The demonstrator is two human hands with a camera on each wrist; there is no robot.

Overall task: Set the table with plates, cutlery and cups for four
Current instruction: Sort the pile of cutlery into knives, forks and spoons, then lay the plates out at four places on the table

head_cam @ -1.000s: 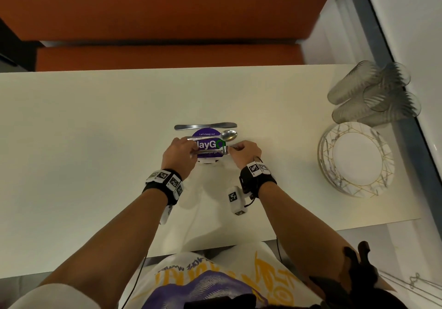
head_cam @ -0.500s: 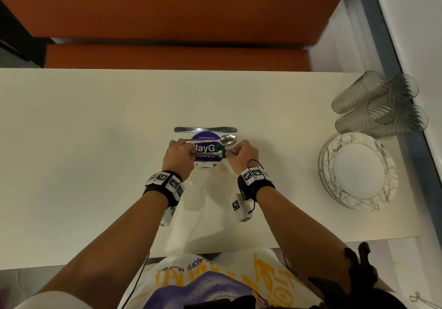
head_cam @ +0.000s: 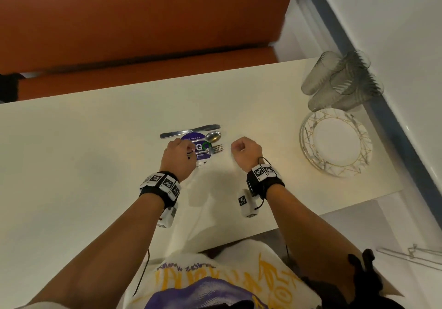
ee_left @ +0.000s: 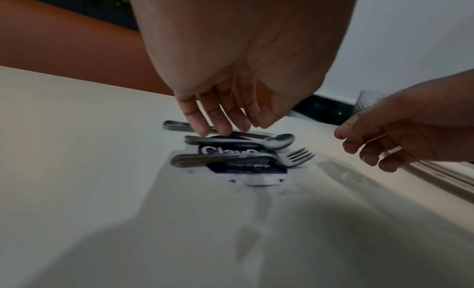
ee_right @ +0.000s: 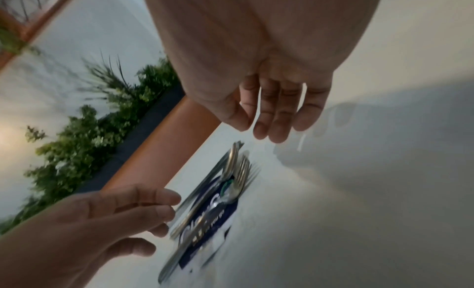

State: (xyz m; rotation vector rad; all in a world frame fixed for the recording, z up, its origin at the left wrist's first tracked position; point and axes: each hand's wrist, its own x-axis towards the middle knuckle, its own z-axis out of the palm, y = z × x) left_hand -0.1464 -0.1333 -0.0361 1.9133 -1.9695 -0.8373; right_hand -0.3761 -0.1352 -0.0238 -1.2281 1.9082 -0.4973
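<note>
Orange bench seating (head_cam: 143, 21) runs along the far edge of the cream table (head_cam: 71, 165). Landmark: the purple sticker (head_cam: 199, 146) at the table centre. Forks (head_cam: 214, 149), spoons (head_cam: 212, 137) and knives (head_cam: 189, 131) lie side by side across or just beyond the sticker; the stacked plates (head_cam: 336, 141) and clear cups (head_cam: 342, 81) sit well to its right.

The left hand (head_cam: 178, 159) hovers over the sticker's left side, fingers extended and relaxed, tips at the spoon and knife handles, gripping nothing. The right hand (head_cam: 245, 152) hangs just right of the sticker, fingers loosely curled, empty.

Procedure, as judged: distribution has not begun. Pinch one handle at a time at its free end, lift clear of the neighbouring pieces, and avoid dragging the bundle.

The left wrist view shows each utensil group as several stacked pieces (ee_left: 231, 158) and the fingertips (ee_left: 202, 130) at the handles; the head view hides this under the hand. The right wrist view, blurred, alone shows green plants (ee_right: 84, 126) beyond the bench.
</note>
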